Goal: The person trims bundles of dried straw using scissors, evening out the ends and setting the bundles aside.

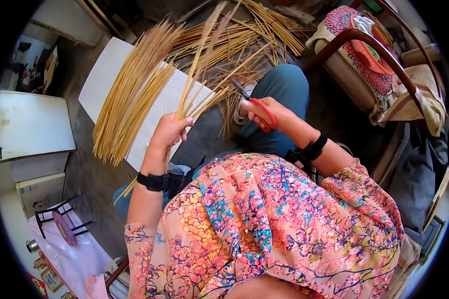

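Note:
My left hand (172, 129) is closed around several dry reed stalks (189, 89), which fan out above the fist. Two or so of them still carry feathery tops; others end in bare cut tips. Their lower ends pass below my left wrist. In my right hand (263, 112) is a pair of scissors (263, 108) with red handles, its dark blades pointing up and left, close to the bare tips. To the left, a pile of feathery stalks (134, 82) lies beside a pile of trimmed stalks (147, 112) on a white board (116, 56).
Bundled stalks (273, 26) and loose trimmings (235, 82) cover the floor ahead. An armchair (355, 74) at the right holds a woven mat (340, 22) and an orange basket (374, 56). A cloth-covered table (67, 258) with an upturned stool (63, 220) stands lower left.

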`<control>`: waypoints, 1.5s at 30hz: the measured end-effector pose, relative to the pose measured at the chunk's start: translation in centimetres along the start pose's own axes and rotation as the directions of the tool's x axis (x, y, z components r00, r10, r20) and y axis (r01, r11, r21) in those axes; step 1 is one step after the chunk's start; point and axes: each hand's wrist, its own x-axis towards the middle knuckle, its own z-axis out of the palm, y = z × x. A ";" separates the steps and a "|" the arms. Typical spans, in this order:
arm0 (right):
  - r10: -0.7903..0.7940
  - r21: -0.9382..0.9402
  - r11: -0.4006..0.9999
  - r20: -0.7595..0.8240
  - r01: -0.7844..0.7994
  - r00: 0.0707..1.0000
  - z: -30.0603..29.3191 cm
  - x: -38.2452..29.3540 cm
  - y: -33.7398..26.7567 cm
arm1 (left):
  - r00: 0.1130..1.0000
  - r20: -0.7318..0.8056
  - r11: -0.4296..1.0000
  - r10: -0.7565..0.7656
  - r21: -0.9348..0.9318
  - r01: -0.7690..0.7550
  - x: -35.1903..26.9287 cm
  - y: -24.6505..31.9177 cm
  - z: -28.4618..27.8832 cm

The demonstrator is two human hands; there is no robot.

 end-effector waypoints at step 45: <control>-0.162 -0.088 0.984 -0.087 0.154 0.983 -6.5 -1.3 -3.2 | 0.756 -0.054 0.431 0.653 0.847 -0.312 -7.1 3.8 -1.0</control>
